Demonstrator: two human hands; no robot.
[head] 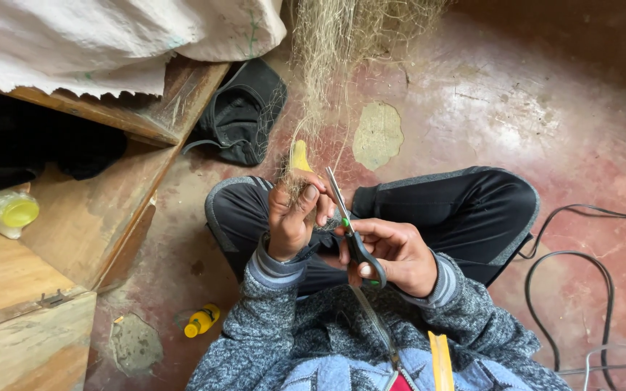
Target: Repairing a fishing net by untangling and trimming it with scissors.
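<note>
Seated cross-legged on the worn red floor (516,94), you pinch a bunch of pale fishing net (327,43) and a yellow netting needle (300,156) in your closed left hand (293,217). Your right hand (393,253), at 3 o'clock of it, grips scissors (349,228), blades pointing to 12 o'clock beside the net strands. A small yellow bottle (201,320) lies at 7 o'clock.

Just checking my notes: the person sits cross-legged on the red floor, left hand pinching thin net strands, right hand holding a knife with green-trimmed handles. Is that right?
Not quite. The head view shows the right hand holding grey scissors with green-trimmed handles, not a knife. The rest stands: the person sits cross-legged on the worn red floor, and the left hand pinches the thin pale net strands.
</note>
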